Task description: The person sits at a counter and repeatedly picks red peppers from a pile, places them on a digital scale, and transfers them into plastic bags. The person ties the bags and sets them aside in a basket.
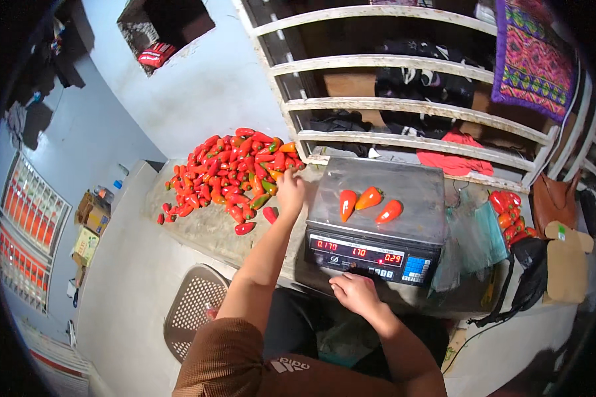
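Observation:
My left hand (290, 193) reaches to the right edge of a heap of red peppers (222, 165), some tinged orange or green. Its fingers are bent down among the peppers, and whatever they grip is hidden. Three orange-red peppers (368, 198) lie apart on the metal plate of a digital scale (404, 172). Its lit red display (357, 252) and blue keypad (416, 268) face me. Just in front of the scale, my right hand (356, 292) hovers with fingers curled in and nothing visible in them. A loose red pepper (244, 228) rests at the heap's near edge.
Right of the scale lie greenish plastic bags (477, 238) and a bag of peppers (508, 215). Beyond them are a brown leather bag (553, 204) and a black bag (528, 264). A perforated basket (191, 308) stands below the counter, left. White bars (391, 64) rise behind.

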`<state>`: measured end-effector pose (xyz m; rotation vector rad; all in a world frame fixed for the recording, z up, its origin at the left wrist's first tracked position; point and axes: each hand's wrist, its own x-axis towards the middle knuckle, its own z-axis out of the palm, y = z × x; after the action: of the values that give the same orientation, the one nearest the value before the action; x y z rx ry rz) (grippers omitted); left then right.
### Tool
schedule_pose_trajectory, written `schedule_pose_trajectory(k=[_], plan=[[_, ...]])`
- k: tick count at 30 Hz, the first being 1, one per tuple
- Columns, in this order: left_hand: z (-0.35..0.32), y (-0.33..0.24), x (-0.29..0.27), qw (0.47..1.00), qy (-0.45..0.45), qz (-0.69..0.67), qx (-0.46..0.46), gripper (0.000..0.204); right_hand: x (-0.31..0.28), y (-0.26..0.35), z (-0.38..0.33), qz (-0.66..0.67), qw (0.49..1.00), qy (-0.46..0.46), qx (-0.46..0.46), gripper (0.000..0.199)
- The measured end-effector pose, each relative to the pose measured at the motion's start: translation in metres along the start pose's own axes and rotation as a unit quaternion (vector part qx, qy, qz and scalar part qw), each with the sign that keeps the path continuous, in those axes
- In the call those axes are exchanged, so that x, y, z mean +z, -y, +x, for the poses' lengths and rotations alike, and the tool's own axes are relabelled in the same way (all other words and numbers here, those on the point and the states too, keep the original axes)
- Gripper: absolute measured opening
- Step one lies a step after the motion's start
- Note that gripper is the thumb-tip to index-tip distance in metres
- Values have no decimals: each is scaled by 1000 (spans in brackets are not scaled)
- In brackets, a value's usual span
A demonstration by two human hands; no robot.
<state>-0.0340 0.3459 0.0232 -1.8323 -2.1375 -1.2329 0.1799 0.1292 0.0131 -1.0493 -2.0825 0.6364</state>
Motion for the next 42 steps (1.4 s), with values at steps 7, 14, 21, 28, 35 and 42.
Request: schedule_pose_trajectory(k=[7,14,21,28,35,42], plan=[[-65,70,-2,948,210,237,30,35,16,-6,1,15,999,32,0,10],[-44,85,-2,977,8,212,-4,30,24,-7,7,20,998,53,-10,9],[-10,73,25,939,166,272,131,34,23,-4,18,19,997,75,-31,8],[-1,50,38,923,209,294,136,43,19,-9,16,29,997,77,-17,10],[6,45,31,905,220,307,197,24,20,-9,18,48,997,50,-20,8],[26,6,20,981,44,-187,-11,25,23,-12,12,44,999,25,-18,6]])
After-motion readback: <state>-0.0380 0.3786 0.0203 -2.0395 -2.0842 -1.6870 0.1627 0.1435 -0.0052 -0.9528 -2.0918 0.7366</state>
